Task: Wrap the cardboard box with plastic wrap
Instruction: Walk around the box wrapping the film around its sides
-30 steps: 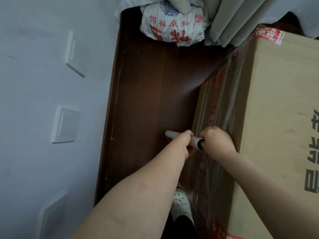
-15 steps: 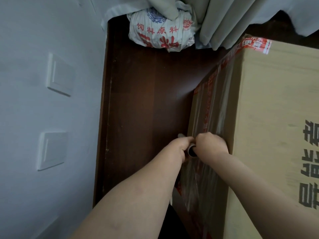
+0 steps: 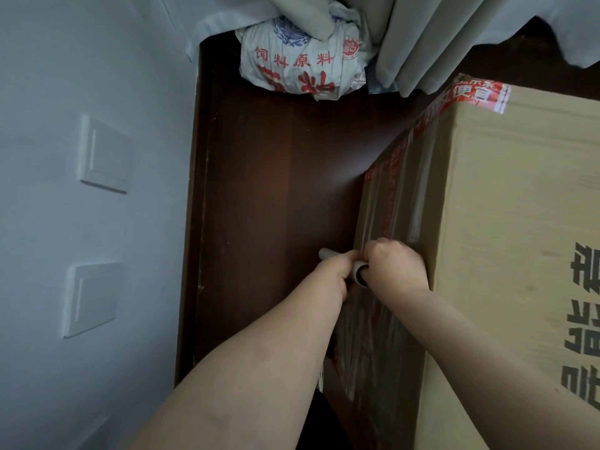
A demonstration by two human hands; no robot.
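Wrapping is midway along one side face: both hands hold the roll (image 3: 327,254) against the cardboard box (image 3: 519,222) at centre frame. The left hand (image 3: 337,274) is curled round the grey tube, and the right hand (image 3: 397,267) is closed at its open end, close against the box. The next move probably calls for drawing the roll toward the far corner, keeping tension. Large and tan, the box fills the right of the frame on the dark wooden floor (image 3: 276,190). Glossy, wrinkled plastic wrap (image 3: 412,203) covers its side over red tape (image 3: 389,177).
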